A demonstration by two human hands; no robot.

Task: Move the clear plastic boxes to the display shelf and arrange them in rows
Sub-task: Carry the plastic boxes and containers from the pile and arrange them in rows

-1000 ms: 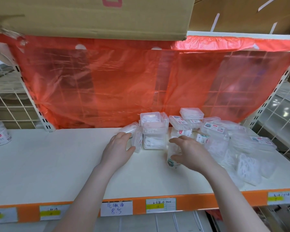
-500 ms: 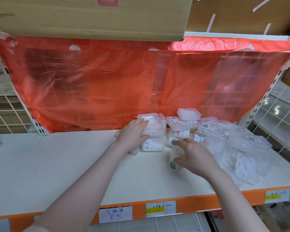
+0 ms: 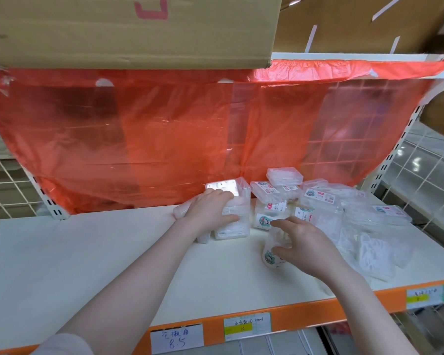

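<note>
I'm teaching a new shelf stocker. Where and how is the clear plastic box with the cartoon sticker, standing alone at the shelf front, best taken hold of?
Grip the clear plastic box with the cartoon sticker across its two narrow side walls, coming from above and the right, as the right hand does. It stands on end, so its top is free.

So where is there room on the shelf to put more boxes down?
The big bare patch of the white shelf lies left of the left hand, from the red plastic sheet to the orange front edge. It is crowded right of the right hand, where the clear boxes are piled.
</note>
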